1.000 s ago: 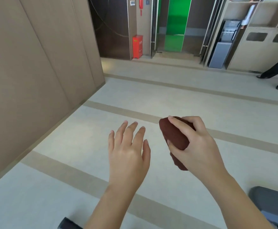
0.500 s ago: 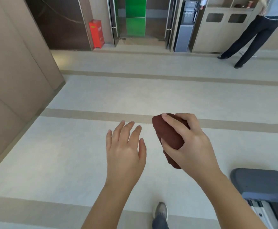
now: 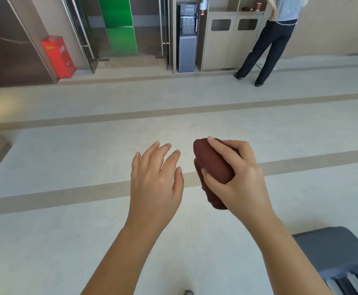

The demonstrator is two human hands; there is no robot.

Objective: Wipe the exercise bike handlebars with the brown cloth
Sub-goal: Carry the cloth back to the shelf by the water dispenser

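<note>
My right hand (image 3: 237,179) is shut around a bunched brown cloth (image 3: 213,165), held in the air in front of me at mid-frame. My left hand (image 3: 154,182) hovers just left of the cloth, palm down, fingers spread, holding nothing and not touching the cloth. No exercise bike handlebars are in view.
A grey padded machine part (image 3: 335,252) sits at the bottom right. A person (image 3: 274,39) stands at the back right by beige cabinets (image 3: 231,45). A water dispenser (image 3: 187,37), glass doors and a red box (image 3: 58,58) line the far wall. Pale floor lies ahead.
The view has swung to the right: the left wall has slid out of frame and the standing person and grey machine part have come in. Both hands keep the same pose.
</note>
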